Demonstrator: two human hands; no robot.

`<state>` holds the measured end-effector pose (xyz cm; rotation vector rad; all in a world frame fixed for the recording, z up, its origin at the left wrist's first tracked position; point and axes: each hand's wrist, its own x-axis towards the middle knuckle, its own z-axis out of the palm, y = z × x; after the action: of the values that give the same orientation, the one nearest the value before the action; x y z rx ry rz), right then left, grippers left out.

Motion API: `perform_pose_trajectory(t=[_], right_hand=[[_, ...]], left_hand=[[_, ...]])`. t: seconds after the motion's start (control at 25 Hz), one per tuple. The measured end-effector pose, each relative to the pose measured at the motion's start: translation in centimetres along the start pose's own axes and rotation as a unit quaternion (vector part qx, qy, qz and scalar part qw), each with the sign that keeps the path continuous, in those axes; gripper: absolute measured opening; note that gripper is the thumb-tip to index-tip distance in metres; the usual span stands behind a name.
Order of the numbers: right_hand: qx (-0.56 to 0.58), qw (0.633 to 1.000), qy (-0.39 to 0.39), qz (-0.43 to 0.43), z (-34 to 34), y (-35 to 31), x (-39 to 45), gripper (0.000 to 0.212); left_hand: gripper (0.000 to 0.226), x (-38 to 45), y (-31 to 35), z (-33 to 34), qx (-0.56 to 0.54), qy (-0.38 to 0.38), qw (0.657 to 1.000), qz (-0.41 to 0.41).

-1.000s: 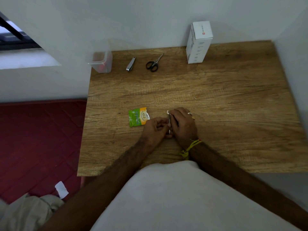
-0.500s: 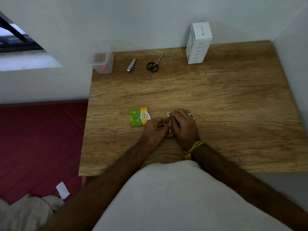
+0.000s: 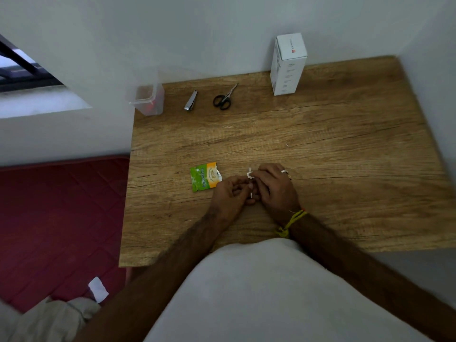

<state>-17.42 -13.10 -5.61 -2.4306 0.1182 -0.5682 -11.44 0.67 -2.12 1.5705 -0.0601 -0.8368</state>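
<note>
Grip is shared: the left hand (image 3: 230,193) and right hand (image 3: 275,190) both curl their fingers round a small white piece (image 3: 249,173), held just above the table (image 3: 345,149) near its front edge; what it is cannot be told. Being so tiny and pinched from both sides, it may tear or slip out if either hand pulls unevenly. The torn green sachet (image 3: 204,176) lies just beside the left knuckles, easily nudged. Nail clipper (image 3: 191,101), scissors (image 3: 223,99), clear tub (image 3: 148,99) and white box (image 3: 287,67) stand well apart.

Home room: wooden bench (image 3: 320,149) in white-walled corner, red mattress (image 3: 61,218) on floor, window (image 3: 22,72), nail clipper (image 3: 191,101), scissors (image 3: 224,98).
</note>
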Motion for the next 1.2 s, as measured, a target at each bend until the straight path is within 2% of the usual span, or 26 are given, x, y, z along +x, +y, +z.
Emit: perform_pose_trajectory(t=[0.6, 0.76, 1.2], right_hand=[[-0.034, 0.998, -0.041, -0.034, -0.7, 0.0, -0.5, 0.027], [-0.033, 0.998, -0.029, -0.042, -0.9, 0.0, -0.5, 0.025], [-0.044, 0.997, -0.022, -0.052, -1.1, 0.1, -1.1, 0.022]], left_hand=[[0.046, 0.1, -0.2, -0.7, 0.039, -0.032, 0.999, 0.012], [0.057, 0.3, -0.3, -1.0, 0.043, -0.035, 0.998, 0.006], [0.054, 0.6, -0.4, -1.2, 0.026, -0.046, 0.999, 0.007]])
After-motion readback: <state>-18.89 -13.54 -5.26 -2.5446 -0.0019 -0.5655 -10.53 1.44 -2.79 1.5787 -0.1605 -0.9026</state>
